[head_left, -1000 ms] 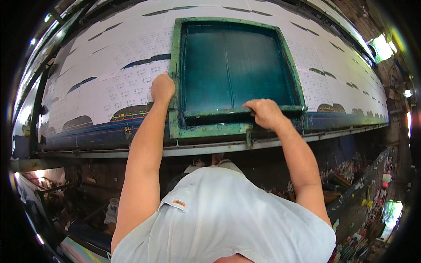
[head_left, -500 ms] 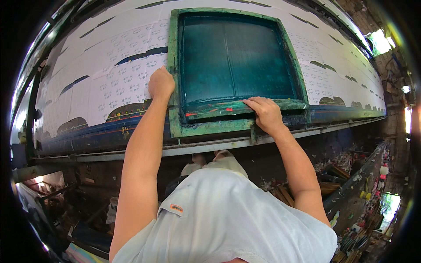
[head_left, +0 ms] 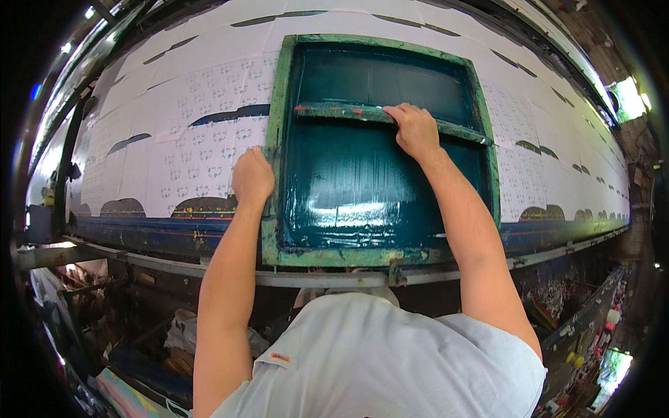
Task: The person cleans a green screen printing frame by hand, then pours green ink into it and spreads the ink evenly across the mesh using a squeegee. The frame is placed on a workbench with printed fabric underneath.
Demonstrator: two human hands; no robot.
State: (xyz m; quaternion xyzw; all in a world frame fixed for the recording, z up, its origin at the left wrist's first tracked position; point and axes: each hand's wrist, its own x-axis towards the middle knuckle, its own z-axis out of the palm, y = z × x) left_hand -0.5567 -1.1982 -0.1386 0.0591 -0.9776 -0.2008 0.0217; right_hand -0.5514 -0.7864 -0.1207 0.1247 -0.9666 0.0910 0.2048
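A green-stained screen printing frame (head_left: 279, 125) lies on the long table, its mesh (head_left: 362, 167) dark teal and wet. My right hand (head_left: 417, 131) is closed over the top edge of a long squeegee (head_left: 327, 113), which spans the mesh from side to side, above its middle. Glossy ink (head_left: 355, 212) shines on the near part of the mesh. My left hand (head_left: 253, 177) is closed at the frame's left side and grips its edge; the fingers' undersides are hidden.
White sheets (head_left: 202, 150) with small green prints cover the table on both sides of the frame, with dark curved gaps between some. A metal rail (head_left: 174, 265) runs along the table's near edge. Clutter and a trough (head_left: 585, 306) stand lower right.
My right hand has pushed the squeegee from the near end of the mesh to beyond its middle. Wet ink now shows behind it. My left hand stays at the frame's left side.
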